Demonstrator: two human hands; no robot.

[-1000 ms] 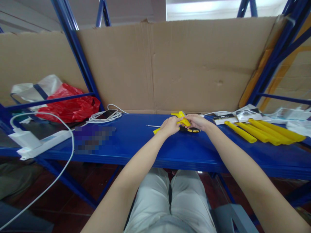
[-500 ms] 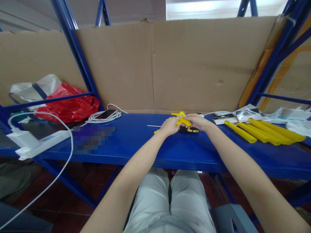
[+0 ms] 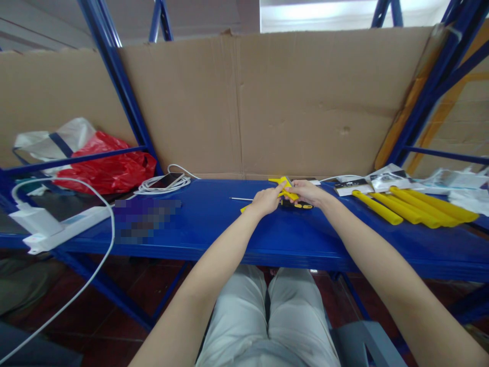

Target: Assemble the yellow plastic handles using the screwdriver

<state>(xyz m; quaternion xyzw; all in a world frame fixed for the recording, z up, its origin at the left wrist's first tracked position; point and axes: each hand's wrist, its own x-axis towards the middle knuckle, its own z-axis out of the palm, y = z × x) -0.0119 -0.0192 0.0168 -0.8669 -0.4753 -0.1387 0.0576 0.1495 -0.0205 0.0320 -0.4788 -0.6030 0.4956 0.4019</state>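
Note:
My left hand (image 3: 266,202) and my right hand (image 3: 307,192) meet over the blue table. Between them is a branched yellow plastic piece (image 3: 288,190) with a small grey part near its top; fingers of both hands close on it and hide much of its shape. Just beneath my hands lies a screwdriver, its black-and-yellow handle (image 3: 301,204) partly covered and its thin metal shaft (image 3: 240,198) sticking out to the left. Another yellow piece (image 3: 244,209) shows beside my left wrist, mostly hidden. A yellow tip (image 3: 273,180) pokes out behind my left hand.
Several yellow tubes (image 3: 376,207) lie on the right of the blue table (image 3: 214,229), near packets with black-and-white labels (image 3: 353,186). At left are a phone (image 3: 166,180) on a coiled white cable, a power strip (image 3: 84,219) and a red bag (image 3: 110,163). Cardboard (image 3: 305,102) stands behind.
My hands stay together on the yellow piece. The piece has tilted and shifted slightly, and my left fingers have moved a little along it.

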